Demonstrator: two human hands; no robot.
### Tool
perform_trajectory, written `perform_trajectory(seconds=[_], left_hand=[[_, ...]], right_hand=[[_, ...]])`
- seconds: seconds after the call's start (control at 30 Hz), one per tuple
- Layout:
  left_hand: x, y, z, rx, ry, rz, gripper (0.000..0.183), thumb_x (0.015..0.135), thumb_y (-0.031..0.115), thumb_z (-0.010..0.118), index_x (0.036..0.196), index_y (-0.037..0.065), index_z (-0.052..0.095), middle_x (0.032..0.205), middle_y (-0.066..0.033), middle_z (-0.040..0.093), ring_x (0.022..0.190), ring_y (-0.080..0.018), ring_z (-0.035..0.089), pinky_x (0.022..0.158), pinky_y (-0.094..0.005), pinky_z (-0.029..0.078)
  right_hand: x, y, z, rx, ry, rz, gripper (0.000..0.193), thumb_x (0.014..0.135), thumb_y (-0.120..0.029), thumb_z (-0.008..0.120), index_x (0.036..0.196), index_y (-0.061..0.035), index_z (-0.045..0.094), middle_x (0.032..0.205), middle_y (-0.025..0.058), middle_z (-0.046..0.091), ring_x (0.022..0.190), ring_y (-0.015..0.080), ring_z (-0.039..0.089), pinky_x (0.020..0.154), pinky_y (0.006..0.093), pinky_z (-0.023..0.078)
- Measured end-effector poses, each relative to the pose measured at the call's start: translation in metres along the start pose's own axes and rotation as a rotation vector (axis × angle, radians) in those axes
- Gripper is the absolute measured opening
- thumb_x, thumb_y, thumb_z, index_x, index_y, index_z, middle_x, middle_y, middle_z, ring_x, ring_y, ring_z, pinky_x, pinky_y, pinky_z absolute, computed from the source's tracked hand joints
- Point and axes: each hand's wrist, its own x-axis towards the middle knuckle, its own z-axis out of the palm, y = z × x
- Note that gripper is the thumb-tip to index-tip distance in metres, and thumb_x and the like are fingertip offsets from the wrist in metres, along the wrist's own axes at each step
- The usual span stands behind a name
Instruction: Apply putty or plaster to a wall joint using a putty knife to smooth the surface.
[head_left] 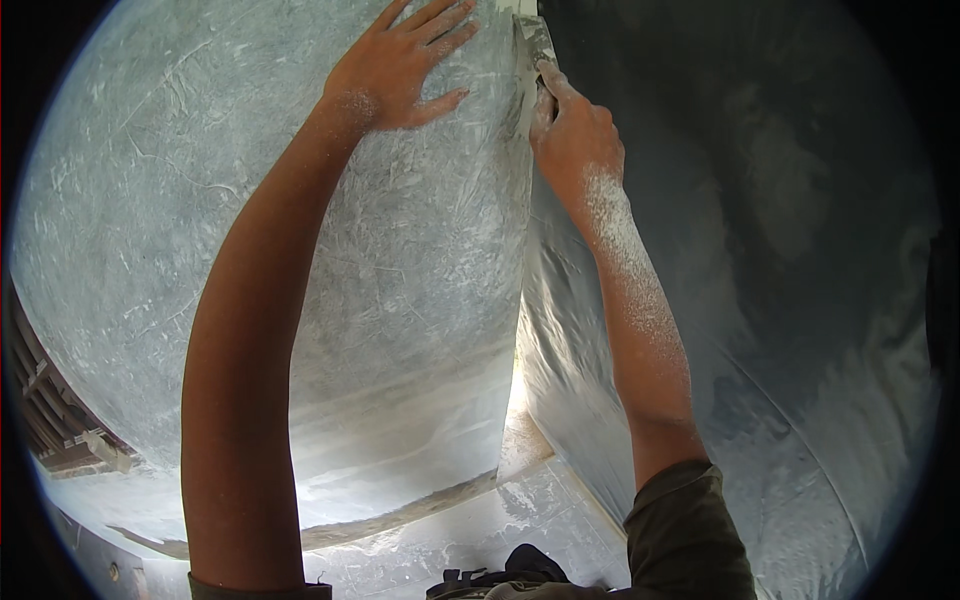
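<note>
My left hand (400, 75) lies flat with spread fingers on a grey-white plastered wall (420, 240), close to its right edge. White dust coats its fingertips and wrist. My right hand (580, 135) is closed round the dark handle of a putty knife (537, 40). The metal blade, smeared with pale material, points up and rests along the wall's vertical edge. White powder covers my right wrist and forearm. My fingers partly hide the handle.
Dark, shiny plastic sheeting (740, 250) hangs to the right of the wall edge, with light showing through a narrow gap low down. A brown slatted piece (50, 400) is at the lower left. Below, the floor (440, 545) is grey and smeared, with a dark shoe-like shape (535, 562) near my body.
</note>
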Motion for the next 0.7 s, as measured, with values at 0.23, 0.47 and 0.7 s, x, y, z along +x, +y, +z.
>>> perform_trajectory(seconds=[0.23,0.47,0.7], left_hand=[[0.002,0.001,-0.001,-0.005,-0.002,-0.005,0.082,0.090,0.051,0.059,0.151,0.001,0.038,0.163,-0.0165,0.027,0.153,-0.0293,0.020,0.126,-0.0498,0.010],[0.004,0.004,-0.006,-0.018,-0.045,-0.023,0.081,0.090,0.050,0.059,0.152,0.002,0.038,0.163,-0.0166,0.027,0.153,-0.0294,0.020,0.126,-0.0497,0.010],[0.005,0.002,0.007,-0.055,0.028,0.007,0.083,0.089,0.050,0.062,0.151,0.001,0.038,0.163,-0.0173,0.028,0.153,-0.0303,0.021,0.125,-0.0500,0.011]], right_hand=[[0.012,0.003,0.000,0.051,0.010,-0.004,0.040,0.100,-0.025,0.051,0.139,-0.0227,0.060,0.099,0.0212,0.073,0.096,0.0411,0.070,0.088,0.0515,0.055],[-0.008,0.012,0.003,0.013,-0.060,-0.047,0.041,0.099,-0.024,0.052,0.139,-0.0178,0.058,0.099,0.0201,0.073,0.095,0.0417,0.070,0.085,0.0521,0.056],[-0.008,0.016,0.004,0.043,-0.030,-0.053,0.042,0.099,-0.025,0.052,0.140,-0.0177,0.057,0.099,0.0214,0.073,0.095,0.0413,0.070,0.085,0.0531,0.056]])
